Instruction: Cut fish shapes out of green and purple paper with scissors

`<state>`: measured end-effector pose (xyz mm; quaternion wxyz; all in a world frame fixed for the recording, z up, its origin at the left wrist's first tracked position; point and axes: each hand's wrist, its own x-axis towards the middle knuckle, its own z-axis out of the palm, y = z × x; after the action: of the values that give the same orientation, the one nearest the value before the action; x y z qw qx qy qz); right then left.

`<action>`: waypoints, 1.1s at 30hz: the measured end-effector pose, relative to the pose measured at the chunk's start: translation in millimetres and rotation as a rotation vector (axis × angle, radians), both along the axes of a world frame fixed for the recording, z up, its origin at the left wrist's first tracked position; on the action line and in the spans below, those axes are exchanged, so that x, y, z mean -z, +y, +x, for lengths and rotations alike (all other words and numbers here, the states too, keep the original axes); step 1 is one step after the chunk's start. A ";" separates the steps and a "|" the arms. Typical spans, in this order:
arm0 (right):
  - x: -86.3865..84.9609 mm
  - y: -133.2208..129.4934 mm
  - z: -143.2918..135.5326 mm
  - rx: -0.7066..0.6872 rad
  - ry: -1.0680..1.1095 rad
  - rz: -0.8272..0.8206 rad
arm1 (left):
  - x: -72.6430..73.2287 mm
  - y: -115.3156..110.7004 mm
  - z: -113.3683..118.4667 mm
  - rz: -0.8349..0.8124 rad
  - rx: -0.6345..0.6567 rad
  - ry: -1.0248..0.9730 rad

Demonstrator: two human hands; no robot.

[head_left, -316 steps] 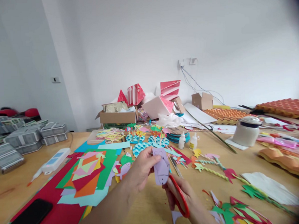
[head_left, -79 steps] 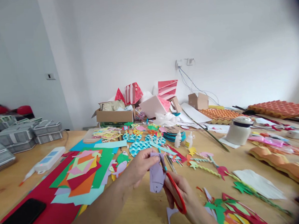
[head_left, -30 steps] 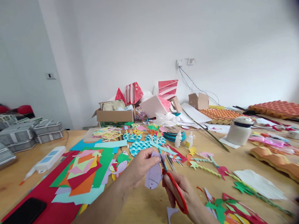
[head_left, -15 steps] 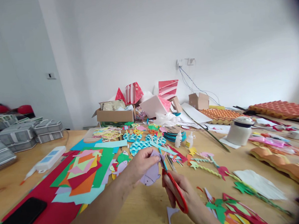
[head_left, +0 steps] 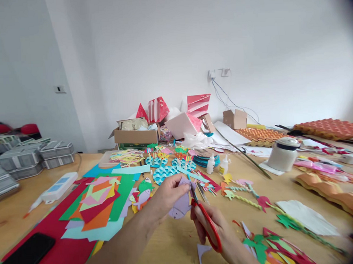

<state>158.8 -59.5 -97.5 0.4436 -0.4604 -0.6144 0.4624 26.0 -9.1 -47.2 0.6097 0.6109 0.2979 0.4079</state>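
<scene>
A purple paper fish (head_left: 180,208) with a drawn eye and lines hangs from my left hand (head_left: 171,193), pinched between thumb and fingers. My right hand (head_left: 209,225) is wrapped round the red handles of the scissors (head_left: 215,236). The scissor blades point up and away from me, against the right edge of the purple paper. Beneath my right hand, a purple offcut (head_left: 203,253) lies on the wooden table (head_left: 167,246). Several cut paper fish (head_left: 143,197) sit left of my left hand.
Coloured paper sheets (head_left: 103,202) and a black phone (head_left: 26,254) are at left. Paper scraps (head_left: 271,247) lie at lower right, braided strings (head_left: 245,201) above them. Glue bottles (head_left: 210,164), a lidded mug (head_left: 282,156) and a cardboard box (head_left: 137,137) stand farther back.
The purple fish has turned slightly and shifted a little to the right in my left hand. The scissor blades look closer together; my right hand has barely moved.
</scene>
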 end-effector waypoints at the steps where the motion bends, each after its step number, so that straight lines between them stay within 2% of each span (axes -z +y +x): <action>1: -1.4 -0.4 -0.5 0.010 -0.002 -0.009 | 0.2 -0.5 0.3 0.000 -0.006 -0.007; 9: -11.9 -2.9 -4.8 0.058 -0.012 -0.059 | 1.3 1.2 -2.3 0.017 0.015 -0.005; 14: -13.1 -2.4 -4.9 0.057 -0.018 -0.073 | -1.6 2.0 -5.2 0.022 0.003 0.057; 20: -12.4 -4.2 -3.2 0.043 -0.033 -0.078 | -6.0 2.9 -9.2 0.029 0.050 0.066; 26: -6.7 0.0 -0.7 0.012 -0.053 -0.070 | -7.2 7.2 -15.5 0.055 0.050 0.190; 33: -11.8 -3.2 -2.5 0.011 -0.088 -0.093 | -16.5 8.4 -24.0 0.104 0.026 0.390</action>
<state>156.3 -62.7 -85.8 0.3966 -0.5040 -0.6086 0.4672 2.0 -0.7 -30.8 0.5131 0.7129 0.3809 0.2888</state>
